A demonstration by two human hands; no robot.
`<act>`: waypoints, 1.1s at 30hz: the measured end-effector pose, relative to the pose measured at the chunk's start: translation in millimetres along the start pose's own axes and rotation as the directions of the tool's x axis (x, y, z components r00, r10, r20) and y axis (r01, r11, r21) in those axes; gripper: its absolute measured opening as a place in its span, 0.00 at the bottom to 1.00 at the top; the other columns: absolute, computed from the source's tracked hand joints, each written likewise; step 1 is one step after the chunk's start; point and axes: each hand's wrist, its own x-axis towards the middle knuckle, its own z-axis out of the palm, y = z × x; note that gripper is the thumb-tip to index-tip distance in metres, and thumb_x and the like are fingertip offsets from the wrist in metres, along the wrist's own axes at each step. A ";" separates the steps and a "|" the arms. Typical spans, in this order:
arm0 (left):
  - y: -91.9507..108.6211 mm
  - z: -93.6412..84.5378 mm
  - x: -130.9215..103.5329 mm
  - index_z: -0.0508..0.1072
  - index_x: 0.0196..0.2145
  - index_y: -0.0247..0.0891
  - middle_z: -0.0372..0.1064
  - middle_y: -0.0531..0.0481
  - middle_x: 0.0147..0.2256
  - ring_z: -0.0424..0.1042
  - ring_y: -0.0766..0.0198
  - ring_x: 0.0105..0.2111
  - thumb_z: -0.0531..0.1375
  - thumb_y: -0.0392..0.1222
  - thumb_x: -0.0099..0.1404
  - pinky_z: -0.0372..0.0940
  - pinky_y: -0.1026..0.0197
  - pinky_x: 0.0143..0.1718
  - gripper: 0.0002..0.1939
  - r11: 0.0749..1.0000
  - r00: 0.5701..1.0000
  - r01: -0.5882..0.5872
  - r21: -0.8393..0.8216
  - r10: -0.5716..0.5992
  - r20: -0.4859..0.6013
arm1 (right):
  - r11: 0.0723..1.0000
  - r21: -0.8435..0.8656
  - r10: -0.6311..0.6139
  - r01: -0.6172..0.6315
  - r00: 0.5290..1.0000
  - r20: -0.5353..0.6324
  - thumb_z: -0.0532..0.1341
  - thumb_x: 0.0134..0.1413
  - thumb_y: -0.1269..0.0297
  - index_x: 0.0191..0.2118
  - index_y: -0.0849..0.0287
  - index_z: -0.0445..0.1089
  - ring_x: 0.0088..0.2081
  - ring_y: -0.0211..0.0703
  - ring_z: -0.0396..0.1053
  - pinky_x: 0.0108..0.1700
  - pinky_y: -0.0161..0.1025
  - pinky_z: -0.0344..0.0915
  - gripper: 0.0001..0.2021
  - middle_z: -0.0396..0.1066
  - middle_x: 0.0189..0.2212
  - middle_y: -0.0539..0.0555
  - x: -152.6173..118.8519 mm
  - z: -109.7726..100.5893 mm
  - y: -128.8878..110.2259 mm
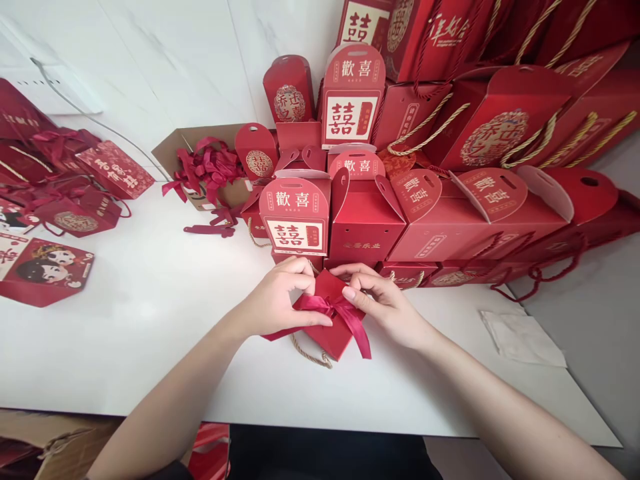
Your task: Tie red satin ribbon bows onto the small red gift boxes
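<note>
A small red gift box [333, 340] sits on the white table before me, a gold rope handle [311, 359] hanging at its near side. Across its top lies a dark pink satin ribbon [354, 325] tied in a bow. My left hand [280, 298] pinches the bow's left loop, thumb stretched toward the knot. On the other side my right hand [383, 300] has thumb and fingers closed at the ribbon's right part beside the knot. Exactly how much ribbon the right fingers grip is partly hidden.
Stacked red gift boxes [367, 230] stand close behind my hands and along the right. A cardboard box [170, 150] holds loose ribbons [213, 167]. More decorated boxes [75, 210] are at the left. White tissue [523, 337] lies at the right; the table's front edge [320, 427] is near me.
</note>
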 end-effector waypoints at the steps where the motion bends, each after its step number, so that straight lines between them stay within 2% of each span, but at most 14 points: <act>1: -0.3 -0.4 0.6 0.63 0.21 0.36 0.58 0.52 0.32 0.63 0.64 0.34 0.69 0.57 0.54 0.61 0.60 0.38 0.25 1.000 0.999 0.022 -0.013 -0.022 0.024 | 1.000 0.006 0.001 -0.001 1.000 0.001 0.58 0.65 0.55 0.26 0.58 0.63 0.57 0.47 0.64 0.58 0.44 0.58 0.17 0.66 0.53 0.56 0.2 0.4 0.7; 4: -1.6 -1.8 2.2 0.63 0.20 0.36 0.58 0.53 0.32 0.62 0.64 0.33 0.69 0.58 0.53 0.60 0.61 0.38 0.26 0.997 0.996 0.066 -0.043 -0.063 0.067 | 0.999 0.031 0.011 -0.011 1.000 0.001 0.57 0.66 0.54 0.27 0.58 0.64 0.55 0.46 0.66 0.57 0.44 0.59 0.18 0.66 0.54 0.56 0.9 0.8 3.5; 11: -4.9 -3.3 2.0 0.61 0.20 0.35 0.56 0.54 0.30 0.61 0.66 0.32 0.70 0.56 0.53 0.58 0.62 0.35 0.26 0.993 0.995 0.089 -0.076 -0.085 0.060 | 0.996 0.082 0.044 -0.045 0.999 0.011 0.56 0.66 0.51 0.30 0.59 0.67 0.52 0.47 0.69 0.51 0.43 0.65 0.18 0.67 0.56 0.57 4.0 -1.5 9.3; 13: -7.0 -5.0 1.3 0.63 0.20 0.35 0.56 0.54 0.30 0.61 0.66 0.32 0.70 0.55 0.53 0.58 0.62 0.36 0.25 0.992 0.996 0.075 -0.106 -0.069 0.055 | 0.999 0.043 0.029 -0.029 1.000 -0.008 0.56 0.66 0.51 0.35 0.57 0.69 0.53 0.47 0.69 0.52 0.42 0.65 0.15 0.68 0.55 0.57 2.5 -3.6 5.9; 16: -11.4 -8.3 0.2 0.67 0.20 0.35 0.57 0.55 0.27 0.59 0.67 0.29 0.71 0.52 0.52 0.57 0.62 0.33 0.21 0.984 0.996 0.054 -0.169 -0.041 0.077 | 0.977 -0.215 -0.030 0.000 0.990 -0.136 0.55 0.67 0.51 0.44 0.55 0.69 0.48 0.45 0.71 0.47 0.40 0.66 0.14 0.73 0.48 0.56 -5.7 -10.1 -6.7; 18: -15.2 -9.9 -0.5 0.68 0.21 0.34 0.56 0.56 0.24 0.56 0.70 0.25 0.71 0.50 0.52 0.54 0.63 0.29 0.20 0.970 0.991 0.076 -0.231 -0.049 0.121 | 0.895 -0.442 -0.034 -0.064 0.977 -0.210 0.55 0.66 0.48 0.37 0.56 0.71 0.35 0.44 0.72 0.36 0.38 0.66 0.17 0.75 0.34 0.54 -13.2 -16.4 -16.8; 19: -17.4 -10.2 -0.8 0.68 0.21 0.34 0.56 0.56 0.23 0.54 0.71 0.24 0.71 0.49 0.52 0.53 0.64 0.26 0.19 0.959 0.986 0.099 -0.267 -0.059 0.154 | 0.858 -0.497 0.032 -0.129 0.980 -0.199 0.54 0.65 0.46 0.31 0.57 0.71 0.28 0.42 0.70 0.31 0.37 0.64 0.21 0.73 0.26 0.53 -16.5 -19.7 -21.0; 21: -22.0 -9.9 -1.4 0.69 0.22 0.34 0.57 0.56 0.22 0.51 0.73 0.21 0.70 0.50 0.54 0.49 0.64 0.23 0.19 0.932 0.974 0.146 -0.331 -0.076 0.215 | 0.844 -0.466 0.276 -0.266 0.960 -0.047 0.52 0.64 0.41 0.25 0.57 0.70 0.19 0.39 0.66 0.25 0.36 0.61 0.27 0.69 0.16 0.51 -20.5 -25.4 -25.4; 22: -24.4 -9.4 -1.6 0.69 0.22 0.33 0.57 0.56 0.21 0.51 0.73 0.21 0.69 0.50 0.54 0.48 0.65 0.22 0.19 0.921 0.969 0.161 -0.354 -0.080 0.233 | 0.851 -0.408 0.392 -0.331 0.917 0.073 0.51 0.63 0.39 0.25 0.57 0.70 0.16 0.38 0.64 0.22 0.36 0.61 0.28 0.68 0.14 0.50 -21.0 -27.5 -25.4; 24: -28.7 -8.1 -1.8 0.69 0.22 0.33 0.55 0.56 0.19 0.50 0.73 0.20 0.69 0.52 0.55 0.47 0.64 0.21 0.20 0.906 0.967 0.174 -0.385 -0.084 0.240 | 0.857 -0.290 0.503 -0.425 0.813 0.294 0.53 0.62 0.38 0.26 0.58 0.71 0.13 0.36 0.62 0.18 0.34 0.59 0.28 0.67 0.13 0.49 -19.7 -30.0 -22.3; 25: -30.4 -7.5 -1.7 0.68 0.21 0.33 0.54 0.56 0.19 0.51 0.73 0.20 0.68 0.52 0.55 0.47 0.64 0.21 0.20 0.902 0.967 0.178 -0.393 -0.086 0.239 | 0.859 -0.244 0.511 -0.450 0.782 0.358 0.55 0.61 0.38 0.26 0.59 0.70 0.12 0.34 0.59 0.17 0.32 0.57 0.27 0.65 0.12 0.48 -18.3 -30.4 -20.0; 26: -31.7 -6.9 -1.6 0.68 0.20 0.33 0.54 0.56 0.18 0.51 0.73 0.19 0.68 0.52 0.56 0.47 0.64 0.21 0.21 0.899 0.966 0.183 -0.398 -0.090 0.240 | 0.865 -0.203 0.501 -0.459 0.772 0.391 0.57 0.60 0.39 0.26 0.59 0.70 0.11 0.33 0.57 0.15 0.31 0.55 0.26 0.63 0.11 0.47 -16.7 -30.5 -17.7; 29: -33.1 -6.0 -0.5 0.67 0.21 0.33 0.56 0.56 0.18 0.53 0.72 0.19 0.66 0.53 0.58 0.49 0.65 0.21 0.22 0.890 0.965 0.201 -0.410 -0.109 0.238 | 0.890 -0.095 0.441 -0.446 0.787 0.432 0.61 0.58 0.43 0.27 0.59 0.70 0.12 0.30 0.52 0.14 0.29 0.51 0.22 0.58 0.11 0.43 -13.1 -30.4 -13.5; 33: -30.0 -5.4 2.7 0.66 0.20 0.33 0.59 0.54 0.18 0.55 0.72 0.20 0.61 0.53 0.63 0.50 0.65 0.22 0.22 0.894 0.977 0.191 -0.405 -0.133 0.168 | 0.917 -0.034 0.370 -0.398 0.814 0.449 0.60 0.60 0.46 0.24 0.60 0.67 0.15 0.30 0.54 0.17 0.30 0.50 0.22 0.61 0.14 0.45 -12.0 -31.4 -12.8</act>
